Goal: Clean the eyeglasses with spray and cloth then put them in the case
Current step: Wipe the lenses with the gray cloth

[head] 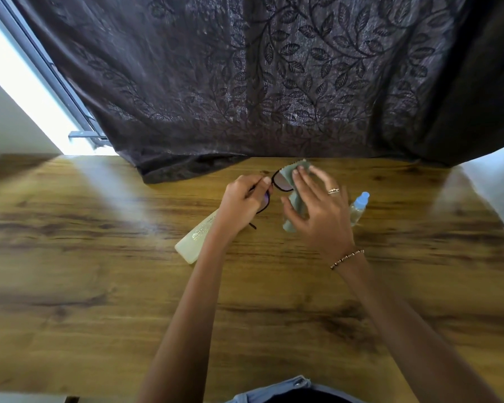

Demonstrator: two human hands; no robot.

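**Item: eyeglasses, wiping stage, held between both hands**

We record the eyeglasses [281,183] lifted off the table [99,257], their long axis running diagonally from the right fingertips [296,171] toward the left palm.

- Left hand [240,199]: fingers curled, pinching the frame at the lens on its side. One temple tip hangs below that hand.
- Right hand [317,210]: back uppermost, fingers fairly straight over the cloth [287,173], thumb opposed beneath. It grips the cloth against the other lens.
- Case [195,238]: flat on the table, just behind the left wrist, long axis also diagonal. We cannot tell whether it is open.
- Spray bottle [358,207]: lying just beyond the right knuckles, untouched.

We judge the left hand nearer the case, so stowing would fall to it. The lens under the left fingers appears not yet covered by cloth.
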